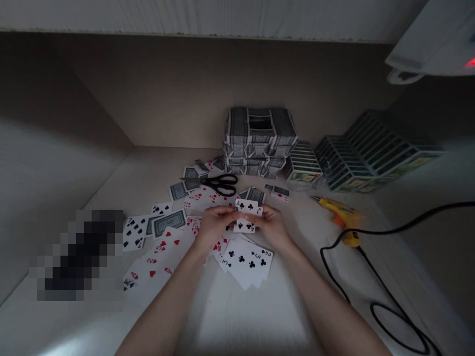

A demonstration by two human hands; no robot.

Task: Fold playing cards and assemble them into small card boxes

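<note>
Bare forearms [163, 301] are reaching over the counter [252, 321]; the left hand [215, 225] and right hand [270, 225] are pinching club cards [245, 207] between them, beyond loose cards [247, 262]. Black scissors [218, 184] are lying farther back.

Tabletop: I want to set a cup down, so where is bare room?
Bare patches: between the forearms, nearer than the club cards; between the right hand and yellow glue gun; the back left corner, beyond the spade cards. Crowded: around the scissors and left hand, among red cards.
</note>
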